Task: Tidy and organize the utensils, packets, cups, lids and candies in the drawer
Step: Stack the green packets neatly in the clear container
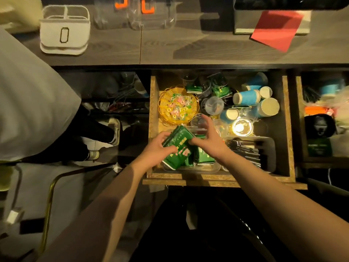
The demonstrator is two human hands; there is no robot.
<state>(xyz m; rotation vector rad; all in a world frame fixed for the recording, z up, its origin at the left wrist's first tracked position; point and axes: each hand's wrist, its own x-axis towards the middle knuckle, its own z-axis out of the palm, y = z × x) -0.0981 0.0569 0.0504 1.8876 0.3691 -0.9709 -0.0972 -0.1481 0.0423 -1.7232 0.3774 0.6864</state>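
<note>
An open wooden drawer holds the clutter. My left hand grips a stack of green packets over a clear plastic tray at the drawer's front left. My right hand pinches the stack's right edge. More green packets lie in the tray beneath. A yellow wicker basket of candies sits behind. Blue paper cups, clear lids and further green packets crowd the back right. Black utensils lie in a tray at the front right.
A white divided caddy, clear containers and a red sheet stand on the countertop above. A second open drawer is at the right. Another person's light sleeve and shoes are at the left.
</note>
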